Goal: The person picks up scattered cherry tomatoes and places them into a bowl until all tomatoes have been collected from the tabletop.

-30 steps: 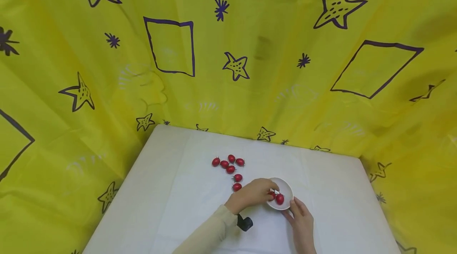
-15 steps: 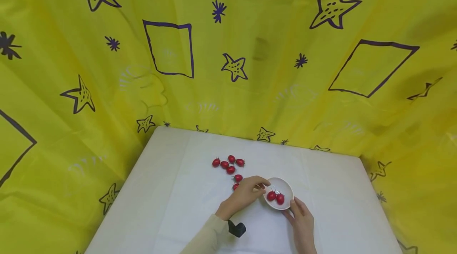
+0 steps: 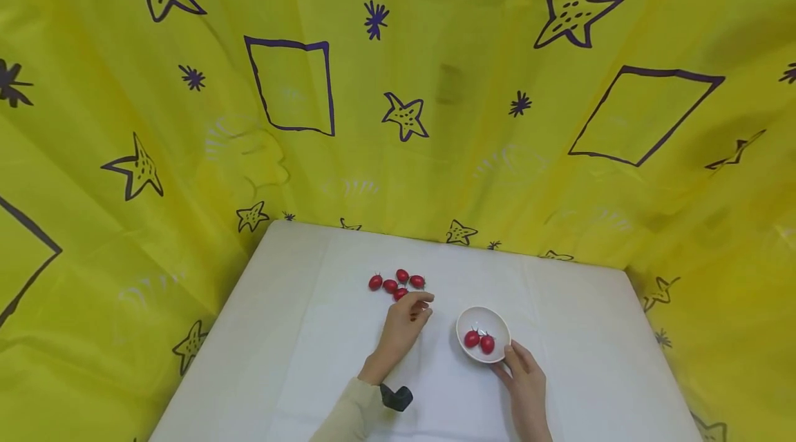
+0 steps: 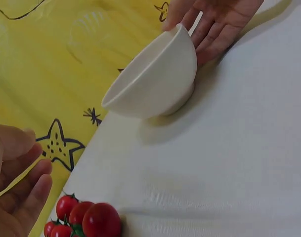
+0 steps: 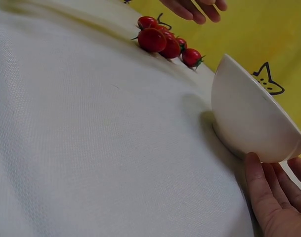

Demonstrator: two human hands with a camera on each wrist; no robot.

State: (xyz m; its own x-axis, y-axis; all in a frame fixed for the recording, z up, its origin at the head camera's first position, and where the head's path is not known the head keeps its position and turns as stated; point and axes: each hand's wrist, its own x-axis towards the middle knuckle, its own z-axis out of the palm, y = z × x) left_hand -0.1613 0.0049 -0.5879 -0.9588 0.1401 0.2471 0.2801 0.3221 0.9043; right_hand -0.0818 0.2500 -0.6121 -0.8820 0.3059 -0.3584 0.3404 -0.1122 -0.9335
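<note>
A small white bowl (image 3: 483,314) is held by my right hand (image 3: 525,383), thumb at the rim and fingers under its side. Two red cherry tomatoes (image 3: 479,341) lie inside it. To the left, my left hand (image 3: 401,328) hovers with nothing in its grasp, fingers loosely bent and thumb apart from them. It is over the near end of a group of several cherry tomatoes (image 3: 402,276) on the white table, covering part of that group in the head view. The left wrist view has the loose tomatoes (image 4: 102,219) just beyond the left fingers (image 4: 36,195).
The white-covered table (image 3: 578,331) stands against a yellow curtain (image 3: 435,173) printed with stars and rectangles, which also hangs along both sides. A black strap piece (image 3: 396,398) sits at the left wrist, by the pale sleeve (image 3: 351,411).
The left hand has come out of the bowl, let go of a cherry tomato there and moved left to the loose tomatoes. The right hand keeps the bowl nearly in place.
</note>
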